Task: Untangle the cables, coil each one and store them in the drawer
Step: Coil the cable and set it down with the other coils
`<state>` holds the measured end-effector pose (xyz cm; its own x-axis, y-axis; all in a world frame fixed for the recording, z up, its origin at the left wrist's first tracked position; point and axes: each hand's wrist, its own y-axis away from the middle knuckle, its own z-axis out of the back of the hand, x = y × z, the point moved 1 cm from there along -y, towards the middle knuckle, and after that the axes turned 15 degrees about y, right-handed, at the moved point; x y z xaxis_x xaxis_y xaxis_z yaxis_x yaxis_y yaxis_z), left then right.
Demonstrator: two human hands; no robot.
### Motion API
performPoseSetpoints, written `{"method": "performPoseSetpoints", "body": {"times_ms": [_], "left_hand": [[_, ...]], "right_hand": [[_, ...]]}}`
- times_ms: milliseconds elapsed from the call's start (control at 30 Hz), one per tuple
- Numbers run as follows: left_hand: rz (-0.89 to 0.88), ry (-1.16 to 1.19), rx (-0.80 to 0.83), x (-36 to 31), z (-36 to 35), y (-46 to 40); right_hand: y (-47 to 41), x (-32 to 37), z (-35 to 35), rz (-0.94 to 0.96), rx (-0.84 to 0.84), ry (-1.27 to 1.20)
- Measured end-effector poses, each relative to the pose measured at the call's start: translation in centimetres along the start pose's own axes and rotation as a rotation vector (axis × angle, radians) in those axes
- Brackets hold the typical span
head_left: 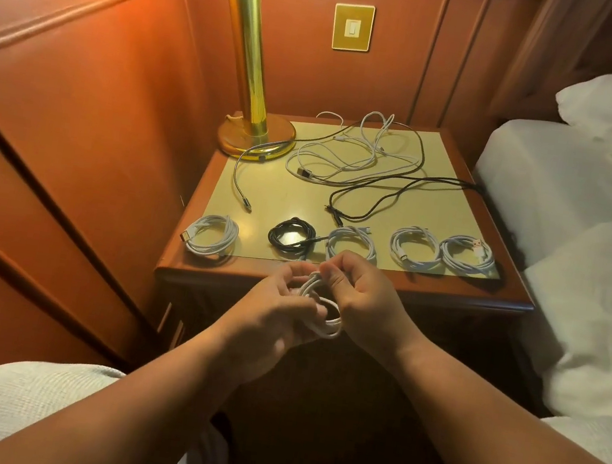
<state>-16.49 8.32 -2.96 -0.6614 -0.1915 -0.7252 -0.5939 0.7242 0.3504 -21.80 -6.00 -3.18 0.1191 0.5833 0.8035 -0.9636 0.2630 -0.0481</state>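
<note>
Both hands hold one white cable coil [325, 315] in front of the nightstand's front edge. My left hand [277, 314] grips the coil from the left, and my right hand [360, 298] pinches its top between thumb and fingers. Along the front of the nightstand top [274, 196] lie several finished coils: a white coil [211, 234] at the left, a black coil [292, 235], and three more white coils [352, 244], [413, 251], [468, 254]. Behind them a loose tangle of white, black and grey cables [357, 160] spreads over the top. The drawer is not visible.
A brass lamp [251, 122] stands on the back left corner of the nightstand. A bed with white sheets and pillows [578, 183] borders the right side. Wood-panelled walls close in the left and back, with a wall switch [352, 27].
</note>
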Motion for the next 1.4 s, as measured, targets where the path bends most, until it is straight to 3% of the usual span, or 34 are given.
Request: {"method": "performPoseSetpoints", "body": {"times_ms": [233, 433, 500, 600, 733, 867, 1067, 1267, 1400], "left_hand": [[-0.118, -0.567, -0.131, -1.0, 0.2, 0.0], [0.027, -0.269, -0.096, -1.1, 0.0, 0.3], [0.030, -0.305, -0.112, -1.1, 0.1, 0.2], [-0.013, -0.469, -0.081, -1.1, 0.2, 0.3], [-0.068, -0.412, -0.061, -0.8, 0.2, 0.5], [-0.149, -0.447, -0.097, 0.2, -0.3, 0.9], [-0.118, 0.096, -0.304, 1.5, -0.5, 0.6], [-0.152, 0.235, -0.292, 1.8, -0.9, 0.7], [-0.159, 0.190, -0.288, 1.9, -0.6, 0.6]], "right_hand": [[-0.2, -0.9, 1.0, -0.017, -0.050, 0.043], [-0.5, -1.4, 2.4, -0.103, -0.148, 0.076], [-0.5, -1.1, 2.7, -0.127, -0.156, 0.047], [-0.6, -0.7, 3.0, -0.312, -0.111, -0.298], [0.1, 0.2, 2.7, -0.544, -0.011, -0.851], [0.9, 0.2, 1.1, -0.663, -0.001, -1.022], [1.0, 0.1, -0.2, -0.470, -0.021, -0.923], [1.2, 0.3, -0.9, -0.285, -0.075, -0.451], [1.1, 0.4, -0.7, -0.184, -0.083, -0.333]]}}
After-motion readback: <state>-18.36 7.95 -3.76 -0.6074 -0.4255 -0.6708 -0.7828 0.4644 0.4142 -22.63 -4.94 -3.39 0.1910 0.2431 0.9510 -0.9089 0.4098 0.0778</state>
